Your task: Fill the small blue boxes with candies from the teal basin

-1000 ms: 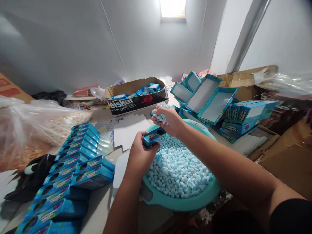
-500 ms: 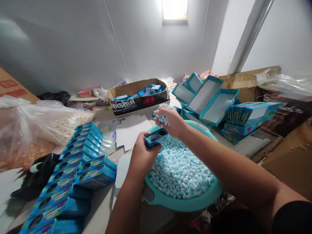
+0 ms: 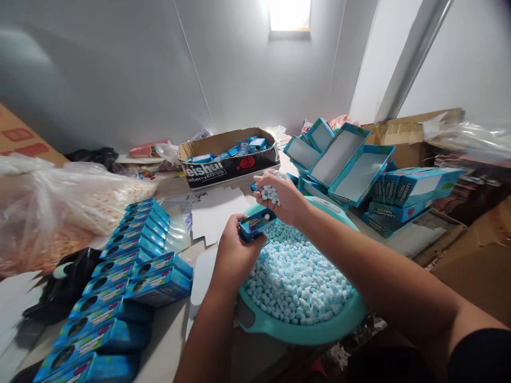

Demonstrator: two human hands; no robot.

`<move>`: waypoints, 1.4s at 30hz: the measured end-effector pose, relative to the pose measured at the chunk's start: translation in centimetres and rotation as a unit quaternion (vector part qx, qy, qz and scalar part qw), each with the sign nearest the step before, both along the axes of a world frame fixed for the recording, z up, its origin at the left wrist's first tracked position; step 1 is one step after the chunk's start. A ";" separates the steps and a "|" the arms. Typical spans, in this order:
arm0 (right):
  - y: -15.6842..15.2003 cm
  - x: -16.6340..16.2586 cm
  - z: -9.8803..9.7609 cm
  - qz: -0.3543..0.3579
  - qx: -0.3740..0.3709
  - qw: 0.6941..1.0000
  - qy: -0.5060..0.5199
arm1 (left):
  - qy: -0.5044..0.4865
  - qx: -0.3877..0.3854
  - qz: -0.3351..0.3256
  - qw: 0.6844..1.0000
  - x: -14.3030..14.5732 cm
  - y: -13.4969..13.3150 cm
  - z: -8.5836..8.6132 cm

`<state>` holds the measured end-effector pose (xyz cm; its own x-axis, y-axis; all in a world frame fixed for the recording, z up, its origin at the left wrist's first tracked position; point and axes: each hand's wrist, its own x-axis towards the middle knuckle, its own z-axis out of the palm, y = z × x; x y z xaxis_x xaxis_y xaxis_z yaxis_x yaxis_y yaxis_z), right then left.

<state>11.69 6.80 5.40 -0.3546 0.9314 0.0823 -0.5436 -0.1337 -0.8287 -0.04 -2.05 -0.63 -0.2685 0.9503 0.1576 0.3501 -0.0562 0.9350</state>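
My left hand is closed around a small blue candy box with a round hole in its face, where a white candy shows. Just above it, my right hand is cupped around a handful of pale blue and white candies. Both hands are over the far left part of a turquoise basin, which holds a heap of the same candies. More blue candy boxes stand in rows to the left, their round holes facing up.
At the back is a black carton with small blue boxes inside. Blue display trays are piled at the right. A black tape dispenser and clear bags of candy lie at the left. White card sheets are behind the basin.
A white candy now shows in the box's round hole, which looked dark before. Both hands keep nearly the same place, and the whole view has shifted slightly.
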 end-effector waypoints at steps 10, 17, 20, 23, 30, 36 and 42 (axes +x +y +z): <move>0.4 0.2 -0.1 0.018 -0.026 0.999 0.017 | -0.005 0.004 -0.004 1.000 0.0 0.1 -0.1; 0.2 0.3 0.1 0.024 -0.033 0.999 0.015 | -0.011 0.002 -0.010 1.000 0.1 0.1 -0.1; 0.2 0.4 0.1 0.025 -0.032 0.999 0.018 | -0.017 0.002 -0.013 1.000 0.0 0.2 -0.1; 0.2 0.4 0.1 0.025 -0.027 0.999 0.022 | -0.013 0.000 -0.011 1.000 0.0 0.2 -0.3; 0.2 0.4 0.0 0.032 -0.012 0.999 0.022 | -0.002 0.002 -0.013 1.000 0.0 0.0 -0.2; 0.2 0.4 0.0 0.034 -0.027 0.999 0.010 | 0.003 0.009 -0.009 1.000 0.1 -0.1 0.1; 0.3 0.3 0.0 0.036 -0.018 0.999 0.014 | -0.006 -0.003 -0.005 1.000 0.2 -0.1 0.1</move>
